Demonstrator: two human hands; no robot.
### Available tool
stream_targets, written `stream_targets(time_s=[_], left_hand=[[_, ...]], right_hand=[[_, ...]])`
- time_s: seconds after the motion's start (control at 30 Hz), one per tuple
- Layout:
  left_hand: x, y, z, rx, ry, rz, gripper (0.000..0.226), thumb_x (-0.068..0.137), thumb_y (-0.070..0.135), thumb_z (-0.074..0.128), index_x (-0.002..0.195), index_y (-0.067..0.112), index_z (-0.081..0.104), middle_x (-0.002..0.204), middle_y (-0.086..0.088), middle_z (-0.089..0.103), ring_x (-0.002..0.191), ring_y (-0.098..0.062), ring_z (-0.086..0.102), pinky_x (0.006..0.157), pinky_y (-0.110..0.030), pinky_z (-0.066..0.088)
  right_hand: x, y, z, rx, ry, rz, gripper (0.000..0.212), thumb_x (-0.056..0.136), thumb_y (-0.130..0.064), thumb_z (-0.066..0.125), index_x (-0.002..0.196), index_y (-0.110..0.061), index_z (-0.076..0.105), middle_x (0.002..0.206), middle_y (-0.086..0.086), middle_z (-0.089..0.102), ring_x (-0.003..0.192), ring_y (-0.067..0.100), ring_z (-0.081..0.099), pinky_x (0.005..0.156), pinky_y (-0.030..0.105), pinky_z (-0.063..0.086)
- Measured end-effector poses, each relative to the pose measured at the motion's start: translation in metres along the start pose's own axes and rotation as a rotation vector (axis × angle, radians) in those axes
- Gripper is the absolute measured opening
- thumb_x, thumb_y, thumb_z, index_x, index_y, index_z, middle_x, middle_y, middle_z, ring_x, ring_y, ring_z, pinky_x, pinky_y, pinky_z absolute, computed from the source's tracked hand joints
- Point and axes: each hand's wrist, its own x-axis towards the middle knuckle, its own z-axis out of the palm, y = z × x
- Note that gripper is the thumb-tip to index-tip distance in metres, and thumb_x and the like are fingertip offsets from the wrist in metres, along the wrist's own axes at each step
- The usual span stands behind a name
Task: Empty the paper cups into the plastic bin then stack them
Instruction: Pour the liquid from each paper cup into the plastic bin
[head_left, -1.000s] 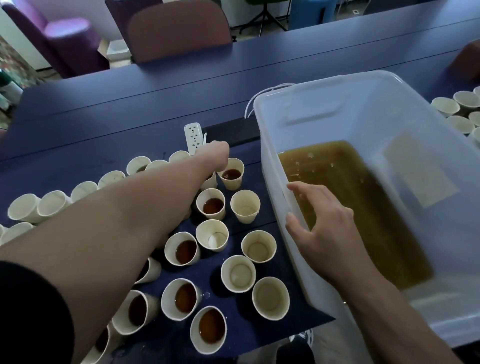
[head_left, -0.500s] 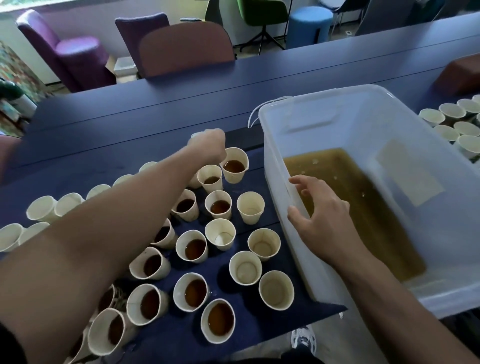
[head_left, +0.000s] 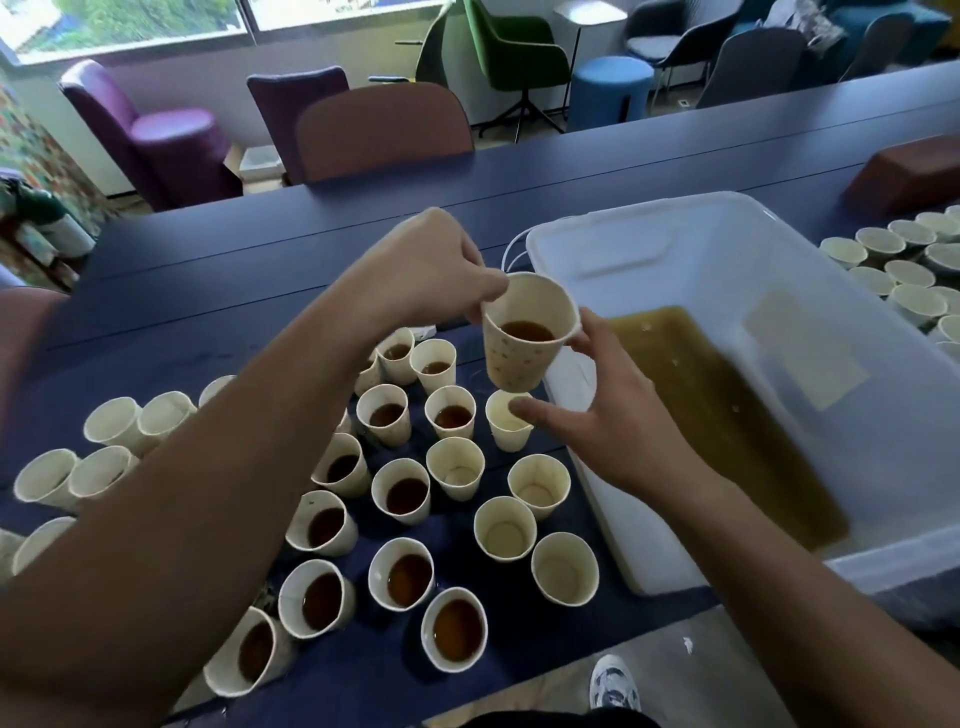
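Paper cup (head_left: 527, 340) with brown liquid sitting mid-frame, left hand (head_left: 434, 265) pinching rim, right hand (head_left: 597, 415) spreading wide beside it; filled cups (head_left: 402, 577) crowding below, plastic bin (head_left: 779, 395) right.

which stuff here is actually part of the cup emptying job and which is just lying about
Part of the job: held cup, left hand, right hand, full cups, emptied cups, plastic bin.
Just around: brown chair, blue stool, shoe.

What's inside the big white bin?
The bin holds murky brown liquid pooled along its bottom. The right hand covers a small part, so nothing shows there.
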Motion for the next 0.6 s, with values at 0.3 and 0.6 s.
stream_targets(time_s=[0.3, 0.6], left_hand=[[-0.029, 0.031, 0.028, -0.189, 0.003, 0.045, 0.025, 0.084, 0.024, 0.065, 0.066, 0.012, 0.076, 0.042, 0.008, 0.044, 0.038, -0.01, 0.033, 0.038, -0.016, 0.028], [-0.02, 0.017, 0.078, -0.346, 0.106, 0.158, 0.013, 0.096, 0.033, 0.064, 0.099, 0.023, 0.072, 0.089, 0.011, 0.073, 0.075, -0.001, 0.061, 0.076, -0.027, 0.052]], right_hand=[[-0.007, 0.007, -0.005, 0.272, 0.266, -0.043, 0.08, 0.067, -0.028, 0.091, 0.131, -0.023, 0.044, 0.109, -0.018, 0.061, 0.101, 0.002, 0.062, 0.083, 0.025, 0.053], [-0.012, 0.034, -0.064, 0.004, 0.216, 0.016, 0.071, 0.076, -0.03, 0.085, 0.127, -0.035, 0.036, 0.118, -0.011, 0.054, 0.101, 0.008, 0.057, 0.075, 0.018, 0.047]])
